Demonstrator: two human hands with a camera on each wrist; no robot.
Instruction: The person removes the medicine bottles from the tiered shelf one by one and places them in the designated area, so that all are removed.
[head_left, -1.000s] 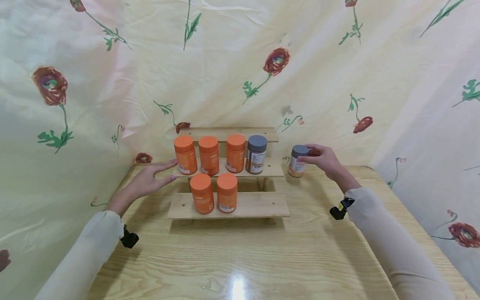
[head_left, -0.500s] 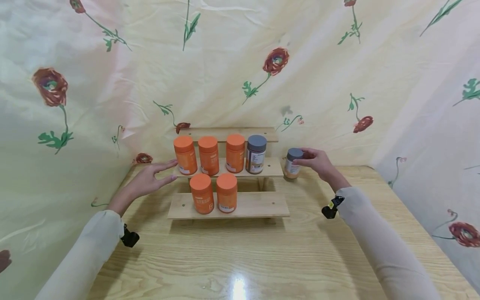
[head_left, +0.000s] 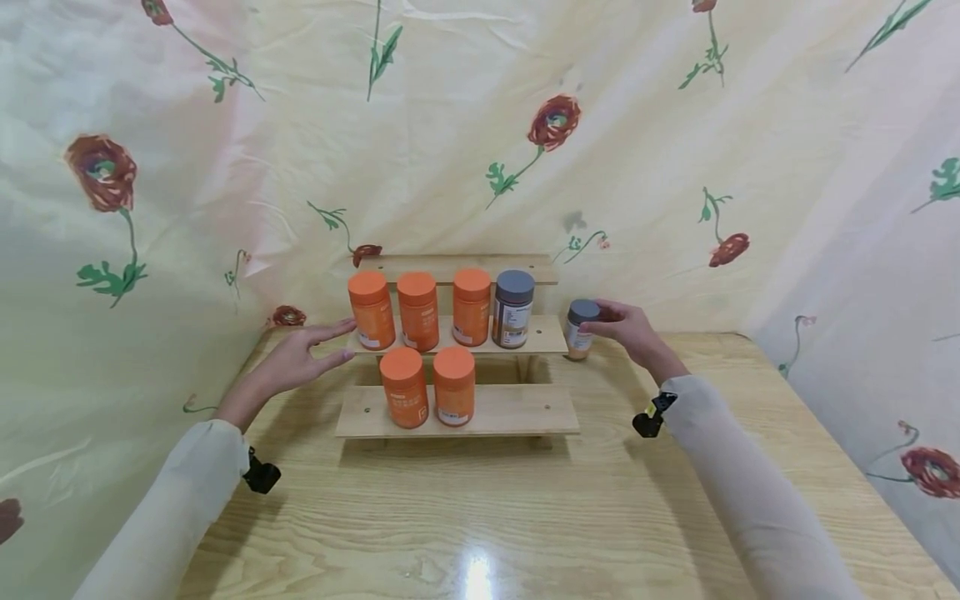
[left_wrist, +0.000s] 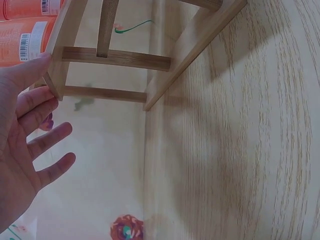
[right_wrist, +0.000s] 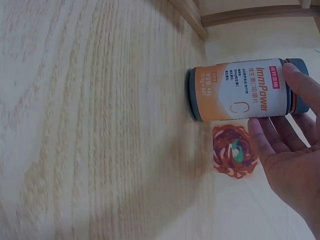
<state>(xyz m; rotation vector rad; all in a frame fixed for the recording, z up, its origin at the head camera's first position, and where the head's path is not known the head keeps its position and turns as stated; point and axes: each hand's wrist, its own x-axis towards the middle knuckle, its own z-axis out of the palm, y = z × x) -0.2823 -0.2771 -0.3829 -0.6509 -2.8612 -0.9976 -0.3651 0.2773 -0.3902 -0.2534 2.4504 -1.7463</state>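
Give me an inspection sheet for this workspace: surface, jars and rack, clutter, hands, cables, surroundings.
Surface: wood-grain table, with a bright reflection low in the head view.
Rack: wooden rack; middle tier holds three orange jars and a gray-lidded jar, front tier two orange jars.
Held jar: labelled ImmPower, beside the rack's right end; table contact unclear.
Clutter: nothing seen.
Left hand: fingers extended at the rack's left end.
Right hand: grips the held jar near its lid.
Cables: nothing seen.
Surroundings: flower-patterned cloth behind and at both sides.

Wood-grain tbl (head_left: 420,521), floral sheeting (head_left: 645,125) on 3 sides.
Sheeting cream, wrinkled, w/ red blooms (head_left: 554,122) & green leaves (head_left: 109,279); R side greyer. 1 bright refl. (head_left: 477,577) on tbl.
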